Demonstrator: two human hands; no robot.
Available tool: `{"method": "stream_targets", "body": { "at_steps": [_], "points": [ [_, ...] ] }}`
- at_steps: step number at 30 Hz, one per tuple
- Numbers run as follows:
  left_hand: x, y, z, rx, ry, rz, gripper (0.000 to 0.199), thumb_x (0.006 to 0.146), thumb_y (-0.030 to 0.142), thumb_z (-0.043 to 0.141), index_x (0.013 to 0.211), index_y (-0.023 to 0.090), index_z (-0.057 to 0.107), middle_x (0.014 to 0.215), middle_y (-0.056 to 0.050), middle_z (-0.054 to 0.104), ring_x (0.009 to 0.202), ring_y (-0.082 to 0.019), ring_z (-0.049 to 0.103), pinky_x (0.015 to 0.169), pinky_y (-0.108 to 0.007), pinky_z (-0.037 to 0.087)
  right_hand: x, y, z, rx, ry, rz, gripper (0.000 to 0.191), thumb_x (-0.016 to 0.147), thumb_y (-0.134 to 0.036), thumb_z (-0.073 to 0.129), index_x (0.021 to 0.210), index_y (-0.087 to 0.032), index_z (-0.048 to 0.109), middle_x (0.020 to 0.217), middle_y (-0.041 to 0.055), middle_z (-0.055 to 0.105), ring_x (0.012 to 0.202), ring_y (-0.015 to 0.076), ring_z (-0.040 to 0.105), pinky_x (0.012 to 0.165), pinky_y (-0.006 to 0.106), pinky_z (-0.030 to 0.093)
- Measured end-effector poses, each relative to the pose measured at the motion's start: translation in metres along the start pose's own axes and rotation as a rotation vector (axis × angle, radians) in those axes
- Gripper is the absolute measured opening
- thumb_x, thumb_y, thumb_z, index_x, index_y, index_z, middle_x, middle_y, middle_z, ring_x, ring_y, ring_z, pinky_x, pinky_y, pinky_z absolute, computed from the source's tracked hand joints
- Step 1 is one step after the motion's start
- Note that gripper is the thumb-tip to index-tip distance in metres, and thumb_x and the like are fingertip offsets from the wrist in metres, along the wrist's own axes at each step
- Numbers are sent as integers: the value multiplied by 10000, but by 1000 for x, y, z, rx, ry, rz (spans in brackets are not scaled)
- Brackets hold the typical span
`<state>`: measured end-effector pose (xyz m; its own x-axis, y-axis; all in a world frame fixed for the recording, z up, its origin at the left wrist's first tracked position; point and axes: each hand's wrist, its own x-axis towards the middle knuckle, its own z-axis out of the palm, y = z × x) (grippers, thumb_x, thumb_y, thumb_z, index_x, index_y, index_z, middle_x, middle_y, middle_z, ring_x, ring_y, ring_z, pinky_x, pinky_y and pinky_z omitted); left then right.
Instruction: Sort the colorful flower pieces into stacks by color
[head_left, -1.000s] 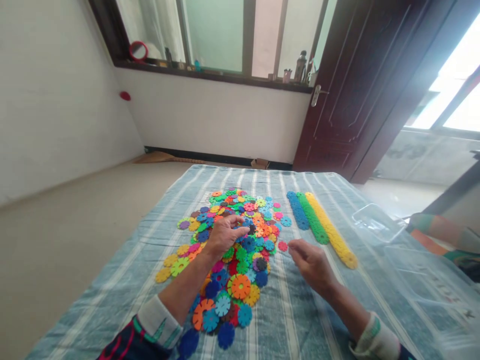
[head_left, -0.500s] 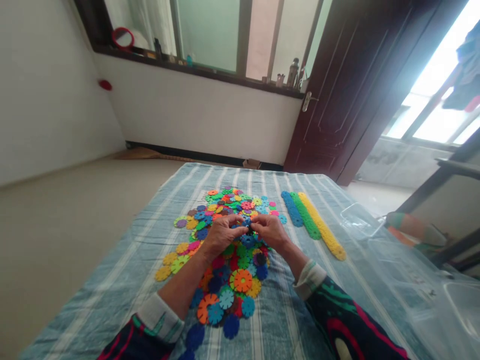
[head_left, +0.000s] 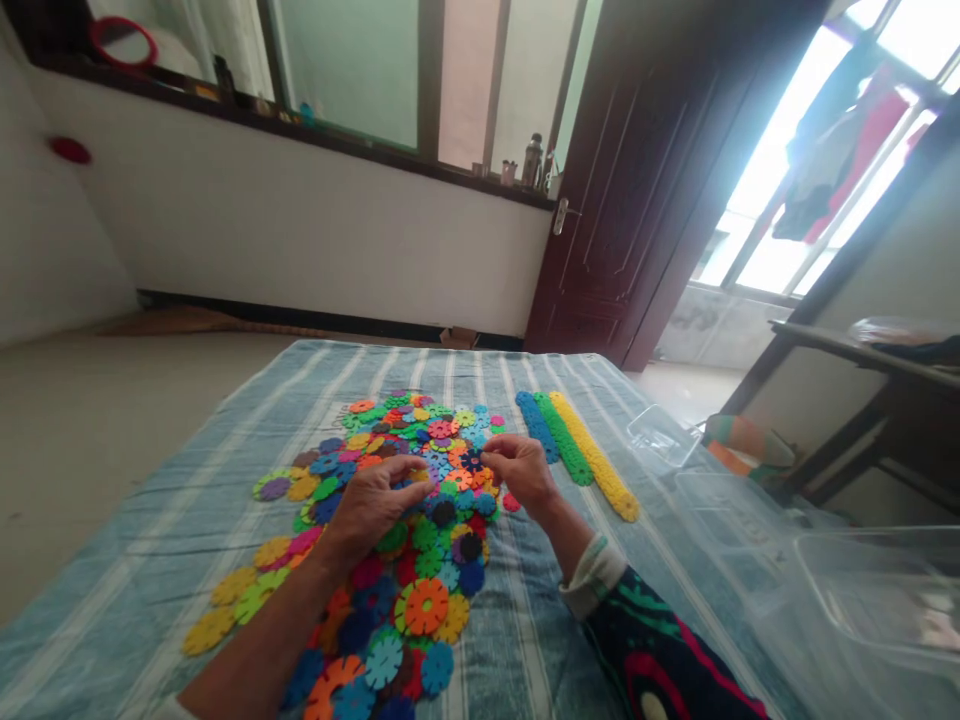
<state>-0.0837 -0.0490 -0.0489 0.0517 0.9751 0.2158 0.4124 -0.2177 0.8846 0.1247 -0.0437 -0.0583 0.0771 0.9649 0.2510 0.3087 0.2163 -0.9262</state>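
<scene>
A pile of colourful notched plastic discs (head_left: 426,606) lies on the striped cloth. My left hand (head_left: 379,500) is over the middle of the pile, thumb and fingers apart, with nothing seen between them. To its right, my right hand (head_left: 521,470) pinches a dark blue disc (head_left: 472,460) at the pile's right edge. Beyond that hand lie three rows of joined discs side by side: a blue strip (head_left: 538,425), a green strip (head_left: 562,440) and a yellow strip (head_left: 596,458).
Clear plastic containers (head_left: 664,437) stand along the right side of the cloth-covered surface (head_left: 225,490). A dark red door (head_left: 607,200) and a windowsill with a metal flask (head_left: 532,162) are behind. A dark shelf (head_left: 862,350) stands at the right.
The hands, together before, have moved apart. My left hand has opened, and the dark blue disc is now at my right fingertips. The camera view has turned to the right.
</scene>
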Motion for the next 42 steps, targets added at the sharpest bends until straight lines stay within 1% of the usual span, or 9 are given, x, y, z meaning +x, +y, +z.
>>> {"method": "stream_targets", "body": {
  "at_steps": [6,9,14,20,26,29,32,37,42],
  "points": [
    [4,0,3,-77,123,-86,316,489,409,766,727,210,707,698,5,702,704,-200,656,581,-220,497,11,26,-75,-365,144,-35,156,698,-271,578,736,-214,718,641,-4,667,613,152,602,594,252,442],
    [2,0,4,-145,148,-145,312,524,395,753,764,203,698,689,9,699,606,-165,644,505,-205,483,16,34,-96,-541,128,-48,167,710,-227,569,740,-237,733,706,5,705,717,178,638,694,272,448],
    [-3,3,5,-216,175,-186,316,555,384,739,803,197,685,644,14,687,543,-153,636,460,-202,491,25,42,-104,-744,64,-58,197,740,-211,557,766,-250,748,822,17,737,850,205,654,768,282,444],
    [-6,8,3,-221,138,-210,332,593,382,728,850,180,671,653,10,682,517,-141,631,404,-183,458,32,47,-105,-903,20,-51,227,775,-194,530,785,-248,750,869,19,732,876,191,644,757,258,432],
    [-8,15,0,-190,157,-214,299,593,365,722,819,175,679,744,5,706,512,-126,622,382,-177,439,31,41,-107,-994,49,-61,245,835,-195,492,819,-218,735,899,51,701,846,177,618,699,247,398],
    [-8,14,1,-211,152,-204,308,599,371,718,828,171,670,720,6,697,475,-119,603,352,-178,411,26,34,-103,-1002,75,-95,279,879,-197,447,829,-207,721,879,65,681,818,166,604,675,244,380],
    [-7,11,3,-285,147,-219,337,611,373,710,869,165,644,672,4,679,445,-118,589,321,-172,375,14,24,-89,-972,58,-161,262,888,-198,454,839,-212,711,873,62,672,816,165,599,683,246,377],
    [-6,11,6,-431,91,-257,356,587,358,728,855,152,613,651,1,663,462,-116,586,338,-167,367,-12,3,-43,-835,-56,-311,184,866,-209,519,812,-227,695,832,26,671,788,150,600,699,234,395],
    [-9,18,9,-588,42,-401,309,601,308,726,831,146,597,640,-7,650,503,-118,596,354,-155,341,-30,-17,3,-558,-123,-443,120,848,-233,570,821,-213,685,806,21,643,734,138,582,694,241,418]
  ]
}}
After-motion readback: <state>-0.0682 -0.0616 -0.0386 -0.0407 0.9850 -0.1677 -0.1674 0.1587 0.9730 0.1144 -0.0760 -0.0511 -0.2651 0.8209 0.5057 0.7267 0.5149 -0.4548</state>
